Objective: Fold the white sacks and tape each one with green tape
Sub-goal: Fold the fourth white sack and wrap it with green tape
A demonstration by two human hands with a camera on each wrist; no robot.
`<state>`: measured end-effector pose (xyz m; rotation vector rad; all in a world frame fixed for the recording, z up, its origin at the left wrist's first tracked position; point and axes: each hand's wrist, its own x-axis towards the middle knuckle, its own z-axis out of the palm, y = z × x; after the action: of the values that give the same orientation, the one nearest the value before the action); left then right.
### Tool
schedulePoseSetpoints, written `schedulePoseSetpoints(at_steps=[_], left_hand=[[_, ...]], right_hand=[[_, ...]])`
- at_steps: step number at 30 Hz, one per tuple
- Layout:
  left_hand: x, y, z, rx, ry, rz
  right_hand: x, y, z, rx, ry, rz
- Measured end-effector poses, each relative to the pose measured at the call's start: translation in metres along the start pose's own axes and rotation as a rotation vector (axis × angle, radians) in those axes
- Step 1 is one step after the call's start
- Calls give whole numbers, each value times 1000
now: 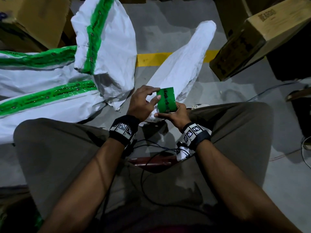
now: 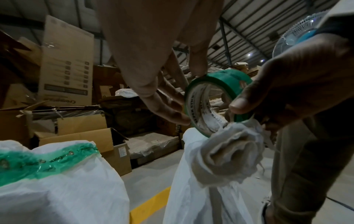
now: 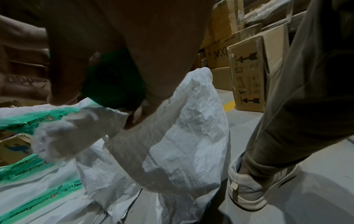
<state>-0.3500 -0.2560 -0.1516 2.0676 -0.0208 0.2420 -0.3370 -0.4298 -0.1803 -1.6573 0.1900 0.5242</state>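
I sit on the floor with a green tape roll point(image 1: 166, 100) held between both hands in front of my knees. My right hand point(image 1: 176, 115) grips the roll from below, its thumb pressed on the rim point(image 2: 241, 106). The bunched end point(image 2: 229, 151) of a folded white sack point(image 1: 185, 64) hangs under that hand; the sack runs away to the upper right. My left hand point(image 1: 143, 101) pinches the roll's left edge, thumb above and fingers point(image 2: 168, 109) on the side. In the right wrist view the roll point(image 3: 114, 81) is dark and half hidden by the right hand point(image 3: 143, 37).
Taped white sacks point(image 1: 50, 91) with green bands lie in a heap to my left. Cardboard boxes point(image 1: 262, 36) stand at the right and at the far left point(image 1: 33, 19). A yellow floor line point(image 1: 153, 58) crosses ahead. Cables point(image 1: 151, 158) trail between my legs. A fan point(image 2: 298, 33) stands behind.
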Motion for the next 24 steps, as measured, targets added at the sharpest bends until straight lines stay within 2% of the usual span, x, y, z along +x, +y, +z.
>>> schedulePoseSetpoints(at_steps=[10, 24], left_hand=[[-3, 1, -3, -17, 88, 25], [-2, -6, -12, 152, -26, 150]], right_hand=[[2, 5, 0, -23, -5, -18], [1, 4, -2, -89, -15, -118]])
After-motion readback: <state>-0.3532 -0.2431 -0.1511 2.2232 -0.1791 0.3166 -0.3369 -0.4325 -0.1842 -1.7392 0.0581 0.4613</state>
